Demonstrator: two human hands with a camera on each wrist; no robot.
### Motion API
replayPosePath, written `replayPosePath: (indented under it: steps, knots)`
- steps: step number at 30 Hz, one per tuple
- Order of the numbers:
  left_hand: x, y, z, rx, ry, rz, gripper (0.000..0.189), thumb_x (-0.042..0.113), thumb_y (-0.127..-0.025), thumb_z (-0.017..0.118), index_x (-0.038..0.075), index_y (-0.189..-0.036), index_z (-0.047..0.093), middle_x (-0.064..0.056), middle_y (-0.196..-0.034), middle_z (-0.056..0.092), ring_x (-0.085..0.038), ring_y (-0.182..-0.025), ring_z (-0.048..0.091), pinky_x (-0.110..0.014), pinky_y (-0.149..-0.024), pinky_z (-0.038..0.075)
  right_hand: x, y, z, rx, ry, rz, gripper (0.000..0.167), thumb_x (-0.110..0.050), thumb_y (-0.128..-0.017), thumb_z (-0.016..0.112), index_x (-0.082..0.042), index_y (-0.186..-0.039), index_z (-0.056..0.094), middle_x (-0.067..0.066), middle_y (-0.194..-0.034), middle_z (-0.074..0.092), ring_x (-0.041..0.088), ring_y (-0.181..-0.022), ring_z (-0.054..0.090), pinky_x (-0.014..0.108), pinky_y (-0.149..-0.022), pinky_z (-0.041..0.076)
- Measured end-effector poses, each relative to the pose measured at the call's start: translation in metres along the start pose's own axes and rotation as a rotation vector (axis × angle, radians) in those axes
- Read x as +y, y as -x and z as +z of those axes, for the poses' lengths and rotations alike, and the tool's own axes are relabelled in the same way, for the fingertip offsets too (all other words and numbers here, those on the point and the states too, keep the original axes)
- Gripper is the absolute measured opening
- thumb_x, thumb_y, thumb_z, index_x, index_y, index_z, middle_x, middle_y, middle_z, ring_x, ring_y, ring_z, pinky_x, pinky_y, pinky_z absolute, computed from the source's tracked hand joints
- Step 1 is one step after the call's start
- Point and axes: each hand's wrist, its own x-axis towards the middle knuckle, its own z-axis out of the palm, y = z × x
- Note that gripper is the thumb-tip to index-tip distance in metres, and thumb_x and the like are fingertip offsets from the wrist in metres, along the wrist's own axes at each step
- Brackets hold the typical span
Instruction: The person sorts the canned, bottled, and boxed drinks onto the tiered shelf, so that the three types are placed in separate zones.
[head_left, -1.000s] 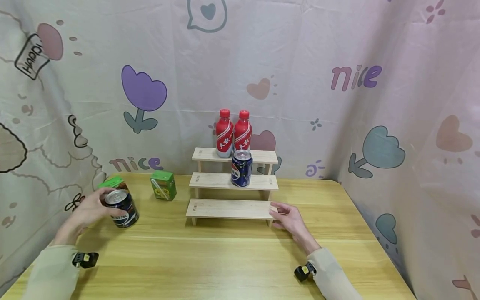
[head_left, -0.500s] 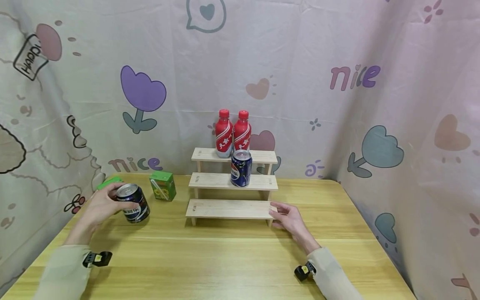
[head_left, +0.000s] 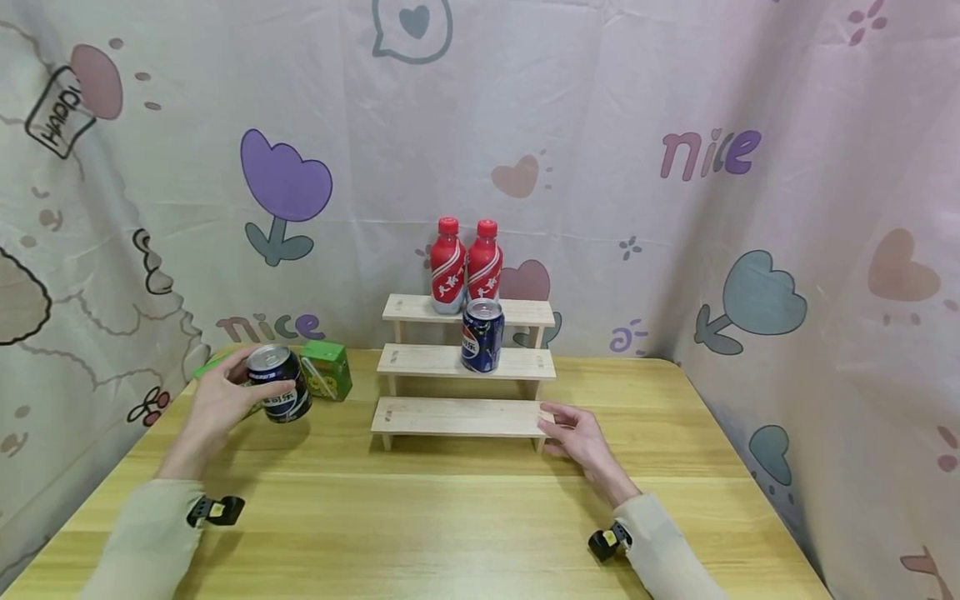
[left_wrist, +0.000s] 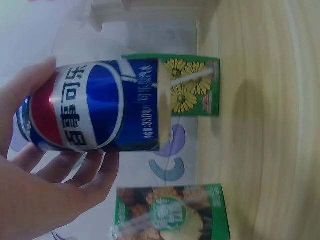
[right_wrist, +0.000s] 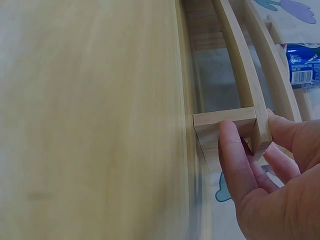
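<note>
My left hand [head_left: 217, 400] grips a dark blue cola can [head_left: 283, 398] around its side, thumb opposite the fingers. In the left wrist view the can [left_wrist: 95, 107] hangs above the table. Behind it stands a green drink carton [left_wrist: 209, 102] with a straw; another green carton [left_wrist: 200, 212] stands to its left, mostly hidden by my hand in the head view. My right hand [head_left: 581, 442] pinches the right end of the lowest step of a three-tier wooden rack [head_left: 450, 418], a fingertip against its leg [right_wrist: 215, 118]. A second blue can [head_left: 483, 337] stands on the middle step.
Two red bottles, one at the left [head_left: 448, 271] and one beside it [head_left: 486, 265], stand on the top step. A patterned curtain [head_left: 600, 200] encloses the wooden table [head_left: 420, 533] at the back and sides.
My left hand has lifted the can off the table and carried it right and away from me, close to the straw carton. The right hand stays on the rack.
</note>
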Motion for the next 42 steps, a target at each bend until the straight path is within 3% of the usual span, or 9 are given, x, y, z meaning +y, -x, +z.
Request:
replayPosePath:
  steps: [8, 12, 17, 25, 30, 36, 42]
  knots:
    - [0.014, -0.008, 0.017, 0.084, 0.030, 0.040, 0.081, 0.033, -0.081, 0.081, 0.018, -0.150, 0.040, 0.013, -0.126, 0.056, 0.009, -0.102, 0.051, -0.005, -0.079, 0.045, -0.001, 0.001, -0.001, 0.000, -0.002, 0.002, 0.043, -0.014, -0.088, 0.074, -0.006, -0.129, 0.064, 0.013, -0.110, 0.057, 0.013, -0.083, 0.065, 0.038, -0.075, 0.060]
    - [0.021, -0.011, 0.029, 0.114, 0.049, 0.078, 0.080, 0.030, -0.081, 0.082, 0.010, -0.146, 0.041, 0.016, -0.120, 0.058, 0.009, -0.098, 0.054, -0.006, -0.078, 0.047, 0.000, 0.000, 0.000, 0.001, -0.002, 0.003, 0.042, -0.014, -0.088, 0.074, -0.006, -0.128, 0.064, 0.013, -0.110, 0.057, 0.014, -0.083, 0.065, 0.037, -0.075, 0.060]
    - [0.027, -0.014, 0.042, 0.110, 0.064, 0.124, 0.074, 0.028, -0.079, 0.083, 0.010, -0.141, 0.046, 0.017, -0.116, 0.061, 0.007, -0.095, 0.058, -0.008, -0.076, 0.049, 0.000, 0.000, 0.000, 0.001, -0.006, 0.007, 0.042, -0.013, -0.088, 0.074, -0.007, -0.128, 0.064, 0.012, -0.108, 0.056, 0.014, -0.082, 0.065, 0.037, -0.074, 0.060]
    - [0.041, -0.017, 0.057, 0.086, 0.160, 0.177, 0.069, 0.021, -0.081, 0.082, 0.015, -0.141, 0.049, 0.007, -0.127, 0.061, 0.004, -0.103, 0.058, -0.009, -0.081, 0.048, 0.000, -0.001, 0.000, -0.002, -0.003, 0.002, 0.043, -0.014, -0.088, 0.074, -0.006, -0.129, 0.064, 0.014, -0.111, 0.058, 0.014, -0.083, 0.065, 0.037, -0.074, 0.060]
    - [0.054, -0.019, 0.068, 0.075, 0.217, 0.164, 0.068, 0.021, -0.080, 0.082, 0.015, -0.140, 0.049, 0.007, -0.127, 0.062, 0.001, -0.105, 0.058, -0.010, -0.083, 0.049, -0.001, -0.001, 0.000, -0.005, 0.002, 0.000, 0.043, -0.014, -0.088, 0.074, -0.006, -0.129, 0.064, 0.014, -0.112, 0.060, 0.014, -0.084, 0.065, 0.037, -0.074, 0.060]
    - [0.068, -0.021, 0.083, 0.072, 0.272, 0.134, 0.071, 0.024, -0.080, 0.083, 0.015, -0.139, 0.045, -0.003, -0.134, 0.060, -0.002, -0.107, 0.057, -0.012, -0.085, 0.049, -0.001, -0.001, -0.001, -0.005, -0.005, 0.004, 0.044, -0.015, -0.087, 0.075, -0.006, -0.129, 0.063, 0.014, -0.112, 0.059, 0.014, -0.084, 0.066, 0.036, -0.073, 0.060]
    - [0.077, -0.023, 0.099, 0.103, 0.327, 0.180, 0.069, 0.017, -0.080, 0.083, 0.011, -0.138, 0.048, -0.008, -0.128, 0.060, -0.006, -0.104, 0.061, -0.013, -0.084, 0.050, -0.002, 0.001, -0.001, -0.007, -0.006, 0.011, 0.045, -0.014, -0.088, 0.074, -0.006, -0.130, 0.063, 0.014, -0.113, 0.059, 0.014, -0.084, 0.066, 0.036, -0.074, 0.060]
